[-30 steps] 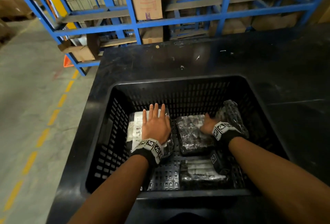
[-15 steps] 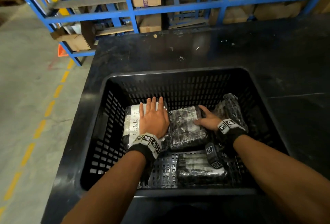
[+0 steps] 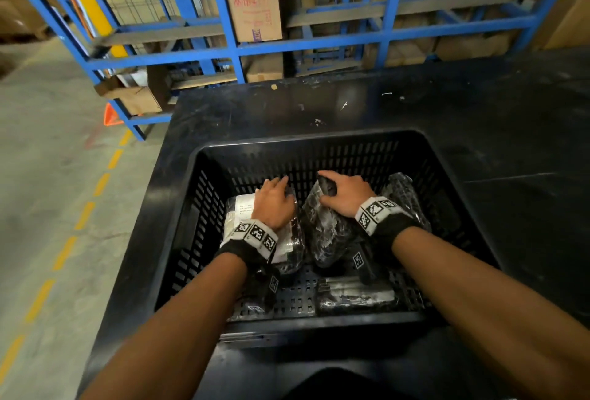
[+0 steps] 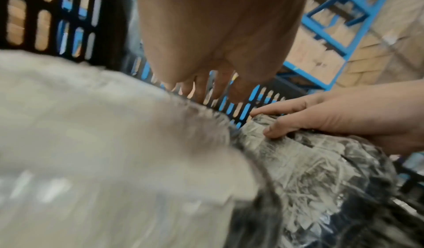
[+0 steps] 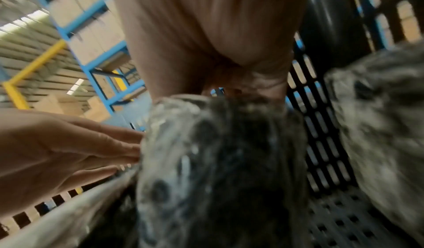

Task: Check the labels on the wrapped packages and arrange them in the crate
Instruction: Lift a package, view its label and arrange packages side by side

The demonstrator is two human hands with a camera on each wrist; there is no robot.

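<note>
**Black plastic and crinkled film: two parcels stood side by side in the crate**

Black slotted plastic forms the crate (image 3: 178, 208), which sits on a dark, scuffed table (image 3: 479, 106); its perforated floor and vented walls leave the contents visible from several sides. Four wrapped packages lie inside. At the far left, the labelled package (image 3: 238, 211) shows a white printed label under clear film, turned upward, probably so that it can be read. The left hand (image 3: 273, 206) rests on top of it, its fingers bent over the far edge and clasping it, apparently to steady it or tip it up.

Just to its right, the middle package (image 3: 322, 230) is dark and shrouded in glossy, wrinkled stretch film that catches the light in pale streaks. It stands tilted, its far end raised. The right hand (image 3: 346, 195) grasps that raised end, thumb on one side and fingers curled over the other, seemingly to stand the parcel on edge against its neighbour and save room. In the left wrist view the fingertips (image 4: 270, 134) press into the film, which dimples, so the wrap looks soft and slippery.

A third package (image 3: 405, 198) leans against the right wall, rounded and bulky. A fourth, flat package (image 3: 354, 299) lies on the near floor. Beyond the table stand blue steel racks (image 3: 223, 48) with cardboard cartons.
</note>
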